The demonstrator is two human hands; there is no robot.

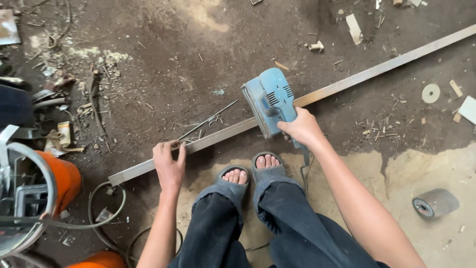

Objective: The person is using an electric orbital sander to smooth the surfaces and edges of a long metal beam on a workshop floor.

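1. My right hand [301,128] is wrapped tight around the handle of the blue electric sander [270,101], grip fully closed, fingers curled under so I can't see their tips.
2. The sander sits flat on the long metal bar [357,78], its base covering the bar's width at that spot.
3. My left hand [168,164] is down on the same bar, well to the near-left of the sander. This grip is half open: fingers spread and bent, pressing on the top face, thumb on the bar's near edge, not wrapped around it.
4. The bar lies on the dirt floor [163,64], running from just past my left hand up to the far right, where the frame edge cuts it off.
5. My two feet in grey sandals [250,173] are planted just this side of the bar, below the sander, on a patch of pale sawdust [421,168].
6. The sander's cord [303,171] drops from the handle behind my right knee and is lost there.
7. A thin metal rod [208,119] lies just beyond the bar, between my hands.
8. Well to the right of the sander, a dark roller [435,203] rests on the sawdust and a small round disc [430,93] lies on the dirt.
9. Left of the bar's near end: an orange machine [64,178] with hoses, cut off by the frame, hard to make out.
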